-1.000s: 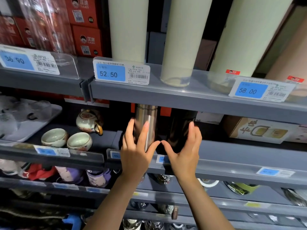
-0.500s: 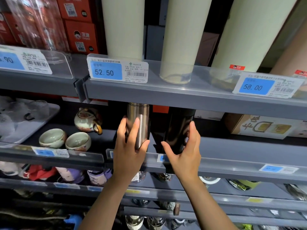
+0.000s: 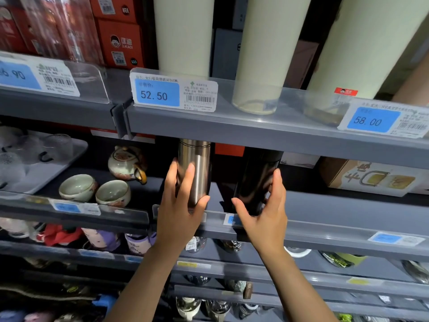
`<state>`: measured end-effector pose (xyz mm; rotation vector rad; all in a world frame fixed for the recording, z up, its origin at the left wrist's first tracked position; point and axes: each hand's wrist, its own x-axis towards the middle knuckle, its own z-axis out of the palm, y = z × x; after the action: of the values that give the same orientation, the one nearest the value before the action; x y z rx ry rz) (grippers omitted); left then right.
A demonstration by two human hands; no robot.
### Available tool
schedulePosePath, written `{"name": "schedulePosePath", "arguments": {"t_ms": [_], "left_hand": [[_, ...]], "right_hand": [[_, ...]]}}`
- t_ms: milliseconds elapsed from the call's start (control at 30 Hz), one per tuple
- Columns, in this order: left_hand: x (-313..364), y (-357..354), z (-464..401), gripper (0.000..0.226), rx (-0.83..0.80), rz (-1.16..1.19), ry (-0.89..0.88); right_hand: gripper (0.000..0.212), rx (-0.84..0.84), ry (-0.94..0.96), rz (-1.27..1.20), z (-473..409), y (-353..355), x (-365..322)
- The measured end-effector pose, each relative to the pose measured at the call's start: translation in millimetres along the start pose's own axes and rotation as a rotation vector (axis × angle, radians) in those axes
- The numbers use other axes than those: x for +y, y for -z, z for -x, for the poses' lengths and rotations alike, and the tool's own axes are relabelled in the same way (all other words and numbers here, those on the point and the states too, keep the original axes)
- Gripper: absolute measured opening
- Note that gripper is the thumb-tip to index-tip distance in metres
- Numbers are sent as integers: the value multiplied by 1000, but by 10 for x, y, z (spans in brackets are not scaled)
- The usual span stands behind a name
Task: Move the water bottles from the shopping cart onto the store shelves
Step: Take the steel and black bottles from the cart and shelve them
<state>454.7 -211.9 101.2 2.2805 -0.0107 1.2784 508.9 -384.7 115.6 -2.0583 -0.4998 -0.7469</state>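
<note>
Clearance is the chief worry here: the steel bottle (image 3: 194, 169) and the black bottle (image 3: 256, 182) both stand upright on the middle shelf (image 3: 348, 210), their tops hidden just behind the front edge of the upper shelf (image 3: 255, 133), so any lift or tilt would likely knock a cap against that edge. The left hand (image 3: 180, 205) wraps the steel bottle low down, thumb on one side and fingers curled round the other; the right hand (image 3: 264, 212) cups the black bottle the same way. Both grips sit near the base, so in my judgement a hurried release could leave a tall bottle rocking — and the two stand near each other, close enough for one to topple the other or to slide off over the low front rail. The teapot (image 3: 126, 162) and two cups (image 3: 92, 190) to the left look safely apart. As for writing, the price tag (image 3: 174, 91) above the steel bottle reads "52.50" and includes "500ML"; another tag (image 3: 376, 120) reads "58.00"; the red boxes (image 3: 120, 43) seem to say "DKADI" — the finer print is too small to read.
</note>
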Motion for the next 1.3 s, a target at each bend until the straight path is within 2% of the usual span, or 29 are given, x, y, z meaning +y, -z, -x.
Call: {"name": "schedulePosePath", "arguments": {"t_ms": [200, 400, 600, 1033, 1300], "left_hand": [[11, 8, 20, 72, -9, -129, 3], [34, -11, 31, 69, -9, -198, 9], [26, -43, 75, 56, 6, -232, -20], [-24, 13, -3, 64, 45, -160, -20], [-18, 32, 10, 56, 61, -153, -29]], "right_hand": [[106, -38, -7, -6, 22, 22, 25], [98, -30, -10, -9, 26, 17, 4], [99, -37, 12, -5, 30, 23, 38], [106, -35, 9, -12, 19, 29, 23], [101, -41, 6, 31, 7, 25, -14]]}}
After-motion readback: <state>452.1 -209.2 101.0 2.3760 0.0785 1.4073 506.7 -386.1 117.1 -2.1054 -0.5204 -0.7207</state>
